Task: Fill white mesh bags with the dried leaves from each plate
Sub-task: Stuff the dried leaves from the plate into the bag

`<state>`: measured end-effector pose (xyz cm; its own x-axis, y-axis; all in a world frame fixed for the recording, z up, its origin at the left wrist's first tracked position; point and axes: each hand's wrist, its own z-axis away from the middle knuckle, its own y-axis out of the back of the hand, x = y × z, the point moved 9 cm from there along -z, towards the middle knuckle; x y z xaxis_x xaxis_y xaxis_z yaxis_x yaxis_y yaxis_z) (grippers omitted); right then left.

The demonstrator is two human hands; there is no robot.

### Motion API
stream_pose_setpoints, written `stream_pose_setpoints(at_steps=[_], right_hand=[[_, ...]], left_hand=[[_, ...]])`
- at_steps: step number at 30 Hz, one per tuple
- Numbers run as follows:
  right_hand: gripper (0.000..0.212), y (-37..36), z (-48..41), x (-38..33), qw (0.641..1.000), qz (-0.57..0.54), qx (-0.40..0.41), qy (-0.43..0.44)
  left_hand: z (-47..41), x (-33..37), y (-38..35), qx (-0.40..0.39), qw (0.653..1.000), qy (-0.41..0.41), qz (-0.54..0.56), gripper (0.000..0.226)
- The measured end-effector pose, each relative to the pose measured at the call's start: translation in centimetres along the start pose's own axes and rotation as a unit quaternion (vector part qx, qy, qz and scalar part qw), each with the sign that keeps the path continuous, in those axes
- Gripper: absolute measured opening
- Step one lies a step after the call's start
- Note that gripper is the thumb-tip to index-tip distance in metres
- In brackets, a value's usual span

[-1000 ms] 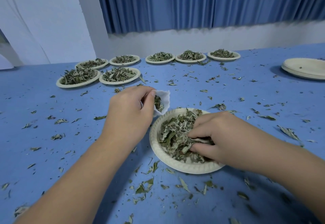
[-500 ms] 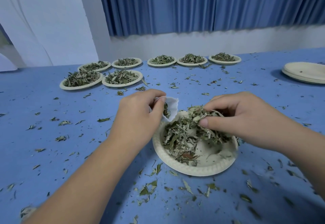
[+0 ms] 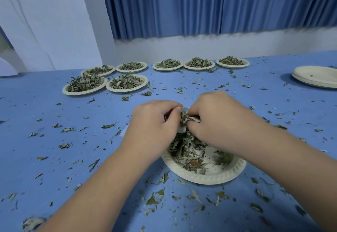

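- The white mesh bag [image 3: 182,129] is held above the far edge of the near paper plate [image 3: 209,179], between the two hands. Only small white patches of it show past the fingers.
- The left hand [image 3: 153,122] grips the bag, its fingers curled around it from the left.
- The right hand [image 3: 217,120] pinches a clump of dried leaves [image 3: 186,118] with its thumb and curled fingers. The clump sits at the bag's mouth, and the hand touches the left hand's fingertips.
- Loose strands hang from the clump down to the leaf pile [image 3: 186,151] on the left half of the plate. A smaller tuft lies on the plate's right side, and bare white plate shows between them.
- Both forearms reach in from the near edge and meet over the plate.
- Leaf scraps [image 3: 107,126] are scattered across the blue table [image 3: 36,158], thickest just in front of the plate.
- Far left, two heaped plates [image 3: 84,92] sit side by side.
- Behind them, a row of five heaped plates [image 3: 167,69] runs along the far edge.
- Far right, a stack of empty paper plates [image 3: 317,83] sits partly out of view.
- A pleated blue curtain [image 3: 200,3] hangs behind the table, with a white panel [image 3: 45,22] to its left.
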<state>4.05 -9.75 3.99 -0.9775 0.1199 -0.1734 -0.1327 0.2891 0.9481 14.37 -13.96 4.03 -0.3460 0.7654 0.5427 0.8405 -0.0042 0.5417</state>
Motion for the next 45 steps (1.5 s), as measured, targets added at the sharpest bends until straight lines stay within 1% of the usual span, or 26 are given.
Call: stream_pose_setpoints(at_steps=[2,4,6,8,9,12,14,17,19,21,24,28,30,32,35,38,41,45], right_hand=[[0.029,0.0,-0.3,-0.4,1.0,0.02,0.005,-0.004],[0.028,-0.1,-0.5,-0.8,0.999,0.035,0.007,0.006],[0.02,-0.2,-0.6,-1.1,0.999,0.038,0.013,0.014],[0.012,0.0,-0.5,-1.1,0.999,0.026,0.031,0.015],[0.013,0.2,-0.4,-1.0,0.999,0.018,0.044,0.015],[0.023,0.6,-0.1,-0.7,0.997,-0.021,0.069,0.019],[0.027,0.7,0.2,-0.1,0.995,-0.07,0.069,0.01],[0.021,0.9,0.7,1.0,0.984,-0.16,0.078,-0.006],[0.011,1.1,1.0,1.3,0.981,-0.169,0.095,-0.003],[0.004,1.0,0.9,1.0,0.983,-0.153,0.098,0.007],[0.008,0.7,0.6,0.4,0.988,-0.124,0.088,0.031],[0.019,0.4,0.7,0.8,0.98,-0.181,0.072,0.038],[0.022,0.4,0.8,1.2,0.978,-0.192,0.073,0.034],[0.02,0.6,0.9,1.6,0.977,-0.189,0.095,0.023],[0.015,1.0,1.1,1.7,0.966,-0.221,0.131,0.01],[0.015,1.2,1.1,1.1,0.966,-0.208,0.151,0.031],[0.013,1.4,1.1,0.9,0.967,-0.203,0.145,0.052],[0.018,1.4,1.1,1.0,0.958,-0.251,0.119,0.065]], left_hand=[[0.1,0.1,-0.4,-0.011,1.0,-0.001,0.001,0.017],[0.2,0.0,-1.0,-0.029,1.0,0.01,0.005,0.02],[0.2,-0.5,-1.0,-0.032,0.998,0.043,0.025,0.024],[0.2,-1.2,-1.0,-0.031,0.993,0.09,0.072,0.027],[0.3,-1.4,-1.1,-0.031,0.989,0.107,0.092,0.029],[0.4,-1.8,-1.2,-0.028,0.983,0.136,0.122,0.031],[0.4,-2.1,-1.1,-0.022,0.978,0.153,0.137,0.031],[0.4,-2.5,-1.2,-0.021,0.973,0.174,0.151,0.03],[0.5,-2.5,-1.5,-0.029,0.968,0.183,0.172,0.032],[0.7,-2.2,-1.9,-0.042,0.964,0.185,0.188,0.035],[0.8,-1.9,-2.0,-0.043,0.962,0.184,0.199,0.039],[0.7,-2.7,-1.8,-0.026,0.952,0.202,0.227,0.029],[0.7,-2.8,-1.8,-0.024,0.951,0.204,0.229,0.027],[0.8,-2.7,-1.9,-0.026,0.953,0.2,0.224,0.027],[1.0,-2.5,-2.1,-0.032,0.951,0.201,0.235,0.026],[1.0,-2.5,-2.1,-0.034,0.947,0.204,0.245,0.027],[1.1,-2.6,-2.2,-0.033,0.933,0.224,0.281,0.029],[1.0,-3.1,-2.1,-0.018,0.916,0.245,0.315,0.023]])
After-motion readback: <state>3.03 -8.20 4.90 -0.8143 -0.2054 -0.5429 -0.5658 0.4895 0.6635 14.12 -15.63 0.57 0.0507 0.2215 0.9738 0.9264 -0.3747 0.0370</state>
